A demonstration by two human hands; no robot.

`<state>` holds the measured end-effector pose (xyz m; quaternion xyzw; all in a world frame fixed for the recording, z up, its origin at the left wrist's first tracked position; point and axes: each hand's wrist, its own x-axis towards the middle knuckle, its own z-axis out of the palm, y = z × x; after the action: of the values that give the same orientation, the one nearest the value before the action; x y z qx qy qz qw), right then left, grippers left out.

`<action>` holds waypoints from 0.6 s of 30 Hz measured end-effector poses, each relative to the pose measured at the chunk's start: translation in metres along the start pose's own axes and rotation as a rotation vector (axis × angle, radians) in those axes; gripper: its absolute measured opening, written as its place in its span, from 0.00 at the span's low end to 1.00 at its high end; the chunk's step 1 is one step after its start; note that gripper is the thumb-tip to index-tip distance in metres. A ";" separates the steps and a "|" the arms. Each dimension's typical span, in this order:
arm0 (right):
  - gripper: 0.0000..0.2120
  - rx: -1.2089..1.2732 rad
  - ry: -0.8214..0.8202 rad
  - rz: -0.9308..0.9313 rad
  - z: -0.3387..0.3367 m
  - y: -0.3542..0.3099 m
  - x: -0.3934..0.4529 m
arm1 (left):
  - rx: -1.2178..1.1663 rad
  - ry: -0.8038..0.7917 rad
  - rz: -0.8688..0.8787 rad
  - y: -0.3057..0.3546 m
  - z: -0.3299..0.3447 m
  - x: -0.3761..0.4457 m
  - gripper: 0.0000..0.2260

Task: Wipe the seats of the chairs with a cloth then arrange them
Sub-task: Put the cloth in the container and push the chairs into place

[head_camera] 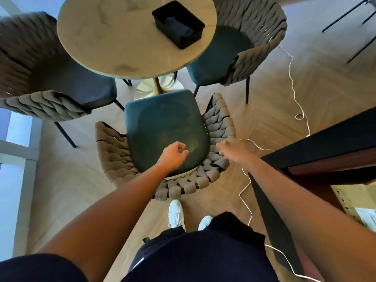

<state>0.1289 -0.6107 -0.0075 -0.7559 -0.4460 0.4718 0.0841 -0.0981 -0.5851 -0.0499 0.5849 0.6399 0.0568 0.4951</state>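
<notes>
We are holding our left hand (pixel 173 154) over the near edge of the middle chair's teal seat (pixel 164 127), fingers loosely curled and gripping nothing. Our right hand (pixel 231 148) is reaching to the woven backrest (pixel 218 119) beside that seat; we cannot tell whether it is gripping. A dark folded cloth (pixel 179 27) is lying in the black bin (pixel 193 36) on the round table (pixel 105 37), well apart from both hands.

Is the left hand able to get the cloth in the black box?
Probably not from here: the cloth sits in the box across the table, and the chair stands between it and the left hand.
</notes>
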 end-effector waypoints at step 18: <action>0.16 -0.290 -0.211 -0.186 -0.148 -0.011 0.190 | -0.034 0.182 -0.105 0.142 0.021 0.130 0.15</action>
<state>0.2685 -0.4178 -0.0427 -0.6620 -0.5835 0.4695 -0.0298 0.0378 -0.4468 -0.0417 0.5348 0.7108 0.0944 0.4471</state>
